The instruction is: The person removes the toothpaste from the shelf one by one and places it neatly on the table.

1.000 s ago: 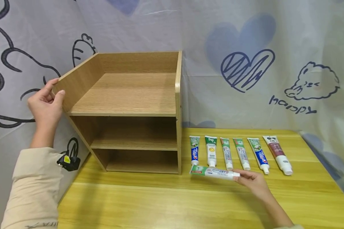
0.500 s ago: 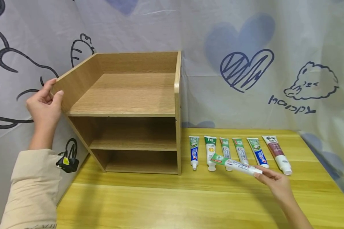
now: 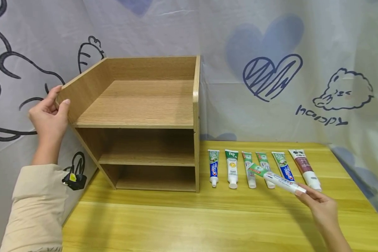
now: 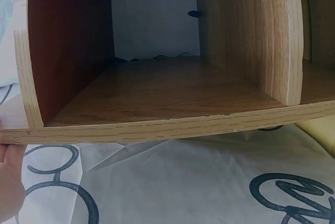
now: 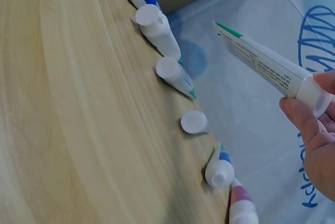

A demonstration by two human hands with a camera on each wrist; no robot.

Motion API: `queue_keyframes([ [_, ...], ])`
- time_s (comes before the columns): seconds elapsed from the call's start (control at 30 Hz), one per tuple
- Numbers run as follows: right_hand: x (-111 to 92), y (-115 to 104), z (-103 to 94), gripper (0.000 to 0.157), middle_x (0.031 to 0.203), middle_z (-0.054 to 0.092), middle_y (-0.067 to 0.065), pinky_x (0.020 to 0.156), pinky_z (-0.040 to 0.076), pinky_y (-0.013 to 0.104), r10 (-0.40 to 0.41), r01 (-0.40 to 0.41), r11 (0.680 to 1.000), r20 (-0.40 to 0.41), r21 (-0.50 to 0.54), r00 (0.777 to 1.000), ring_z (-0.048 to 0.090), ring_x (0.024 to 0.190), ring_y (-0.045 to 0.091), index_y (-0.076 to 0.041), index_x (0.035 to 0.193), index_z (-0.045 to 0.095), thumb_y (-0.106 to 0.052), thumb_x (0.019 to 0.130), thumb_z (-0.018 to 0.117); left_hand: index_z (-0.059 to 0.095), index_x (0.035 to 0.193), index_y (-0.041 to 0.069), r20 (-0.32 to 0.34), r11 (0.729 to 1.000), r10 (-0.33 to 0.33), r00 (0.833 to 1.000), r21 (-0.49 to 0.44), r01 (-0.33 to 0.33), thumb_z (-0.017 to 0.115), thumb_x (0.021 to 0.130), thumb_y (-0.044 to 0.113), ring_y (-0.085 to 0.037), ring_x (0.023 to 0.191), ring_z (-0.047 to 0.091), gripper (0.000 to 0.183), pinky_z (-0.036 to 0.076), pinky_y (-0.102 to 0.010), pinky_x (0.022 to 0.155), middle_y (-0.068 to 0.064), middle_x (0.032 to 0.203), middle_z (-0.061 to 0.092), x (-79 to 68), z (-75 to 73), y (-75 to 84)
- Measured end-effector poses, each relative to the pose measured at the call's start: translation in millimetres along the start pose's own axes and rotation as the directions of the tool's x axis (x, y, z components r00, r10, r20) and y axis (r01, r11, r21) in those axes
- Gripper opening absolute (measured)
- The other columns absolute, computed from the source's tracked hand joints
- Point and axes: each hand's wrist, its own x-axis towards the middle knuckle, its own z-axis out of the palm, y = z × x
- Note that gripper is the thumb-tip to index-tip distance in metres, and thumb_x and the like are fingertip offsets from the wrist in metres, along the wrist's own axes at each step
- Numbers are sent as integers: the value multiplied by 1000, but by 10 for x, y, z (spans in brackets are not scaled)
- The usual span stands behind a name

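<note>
My left hand (image 3: 50, 112) grips the front edge of the left side panel of a wooden shelf unit (image 3: 138, 126). In the left wrist view, part of that hand (image 4: 9, 182) shows at the left, against the panel's edge. Between thumb and fingers, my right hand (image 3: 321, 206) pinches the cap end of a white and green toothpaste tube (image 3: 278, 180), held in the air with its green end pointing up and left. The right wrist view shows the tube (image 5: 267, 67) above the row of other tubes, its back print facing the camera.
Several toothpaste tubes lie in a row on the wooden table (image 3: 189, 224), caps toward me, from a blue and green tube (image 3: 213, 168) to a maroon and white tube (image 3: 305, 169). A black cable piece (image 3: 75, 178) shows by the left sleeve. A printed curtain (image 3: 258, 42) hangs behind.
My right hand has moved right with the toothpaste tube, away from the shelf unit, and the tube has tilted from nearly level to slanted. The left hand keeps its hold on the panel.
</note>
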Motion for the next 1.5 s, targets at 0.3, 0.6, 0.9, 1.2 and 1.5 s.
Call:
queue_keyframes([
  [0.3,54,-98,-243,36,88,72,2,71,53,22,-9,30,964,-77,264,997,70,76,12,-1,111,66,8,76,69,68,111,10,-15,999,28,999,25,-28,59,82,1,13,61,54,32,43,-1,54,21,86,65,-7,9,5],
  [0.6,-241,-631,-114,30,78,72,9,65,55,22,-11,98,885,-190,455,982,70,72,14,4,97,71,21,74,61,67,112,8,-8,1000,26,1000,6,-26,59,82,0,13,58,53,33,42,-1,52,27,72,60,-4,11,-1],
  [0.9,227,11,-713,42,88,71,14,67,56,27,11,190,830,-357,524,934,70,81,20,11,110,61,23,71,63,67,113,8,-23,999,32,999,34,-31,60,81,1,11,50,48,33,39,-1,48,27,70,59,-4,-11,-19],
  [1.2,309,-23,-877,41,84,71,10,59,56,25,113,219,812,-514,540,850,70,78,16,9,103,66,23,64,69,67,113,10,-22,999,10,1000,42,-9,59,82,1,14,62,56,34,44,0,56,2,107,67,-17,-4,-9],
  [1.5,348,-4,-1019,38,79,70,8,53,55,22,170,240,804,-597,544,784,70,77,13,6,96,70,21,61,73,68,112,11,-11,999,15,1000,38,-15,60,82,1,13,64,56,33,44,0,57,6,103,67,-17,11,-20],
])
